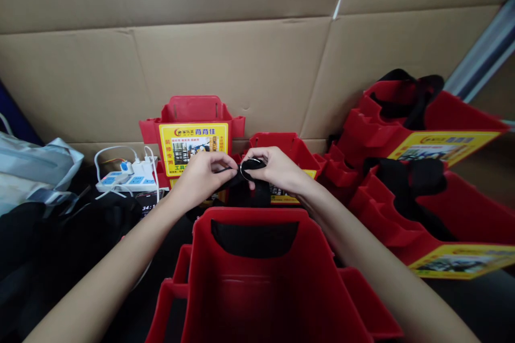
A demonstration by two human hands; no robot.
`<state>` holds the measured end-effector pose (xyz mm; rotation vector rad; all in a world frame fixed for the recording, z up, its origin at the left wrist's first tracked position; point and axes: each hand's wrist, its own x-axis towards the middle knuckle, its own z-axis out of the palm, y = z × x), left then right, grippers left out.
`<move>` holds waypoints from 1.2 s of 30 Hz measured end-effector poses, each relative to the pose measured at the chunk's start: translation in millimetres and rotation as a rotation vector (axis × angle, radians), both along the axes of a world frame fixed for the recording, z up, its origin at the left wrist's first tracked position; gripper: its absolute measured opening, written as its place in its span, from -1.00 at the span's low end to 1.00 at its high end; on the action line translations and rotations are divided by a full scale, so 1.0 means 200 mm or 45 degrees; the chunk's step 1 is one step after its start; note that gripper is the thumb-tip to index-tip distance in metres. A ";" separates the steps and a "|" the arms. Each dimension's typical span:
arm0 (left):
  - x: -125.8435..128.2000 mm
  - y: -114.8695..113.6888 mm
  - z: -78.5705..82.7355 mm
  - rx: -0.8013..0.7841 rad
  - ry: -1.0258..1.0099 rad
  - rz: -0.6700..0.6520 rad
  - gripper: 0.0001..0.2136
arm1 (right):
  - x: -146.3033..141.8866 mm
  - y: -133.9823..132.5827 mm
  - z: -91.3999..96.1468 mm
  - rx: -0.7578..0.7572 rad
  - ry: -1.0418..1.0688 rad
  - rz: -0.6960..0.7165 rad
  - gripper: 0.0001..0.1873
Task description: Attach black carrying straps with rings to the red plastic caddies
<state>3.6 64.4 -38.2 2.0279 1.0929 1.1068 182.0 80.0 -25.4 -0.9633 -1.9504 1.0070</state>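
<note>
Both my hands meet just beyond the back wall of a red plastic tool box (257,300), which is right in front of me. Between finger and thumb, my left hand (207,174) pinches a black webbing strap (232,178). My right hand (273,169) is closed on a metal ring (244,170) and the black strap looped at it. How far the strap runs through the ring cannot be made out. A wide band of black webbing also shows through the slot in the box's back wall.
Red tool boxes with yellow labels stand behind (193,110) and stacked at right (466,209), some with black straps. At left are a white power strip (139,174) with plugs and cables, a phone (148,201) and a pale plastic bag (36,166). Cardboard (233,64) forms the back.
</note>
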 end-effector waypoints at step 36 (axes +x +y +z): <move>-0.15 0.01 0.09 0.010 0.154 0.176 -0.87 | 0.29 0.09 0.11 0.104 -0.481 0.204 -0.61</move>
